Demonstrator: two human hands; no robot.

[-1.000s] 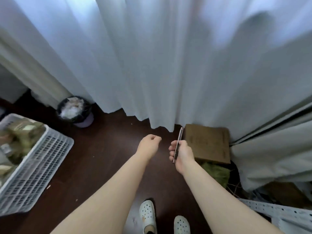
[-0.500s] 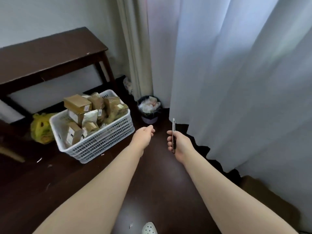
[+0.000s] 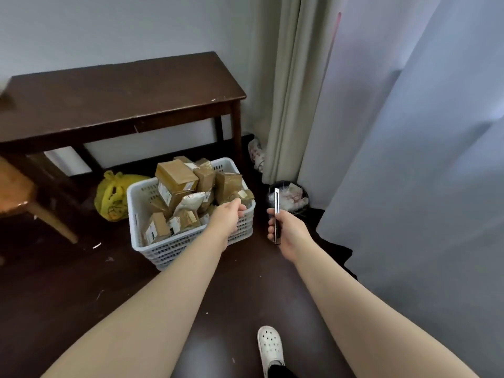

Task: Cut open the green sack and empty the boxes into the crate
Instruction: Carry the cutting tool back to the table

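A white slatted plastic crate [image 3: 141, 214] stands on the dark floor, heaped with several brown cardboard boxes [image 3: 176, 174] and wrapped parcels. My left hand [image 3: 227, 218] reaches over the crate's near right corner with its fingers curled loosely; I cannot tell whether it touches the rim. My right hand [image 3: 285, 230] is to the right of the crate, shut on a thin, flat, dark object with a pale metal edge [image 3: 277, 205] held upright. No green sack is in view.
A dark wooden table [image 3: 122, 88] stands against the wall behind the crate. A yellow plastic bag [image 3: 114, 196] lies at the crate's left. A black bin [image 3: 293, 197] full of white scraps sits by the curtains [image 3: 395, 132]. A wooden stool [image 3: 16, 192] is at left.
The view has swung left, away from the curtain and the cardboard box. The crate and table have come to the middle. My left hand now reaches over the crate's corner.
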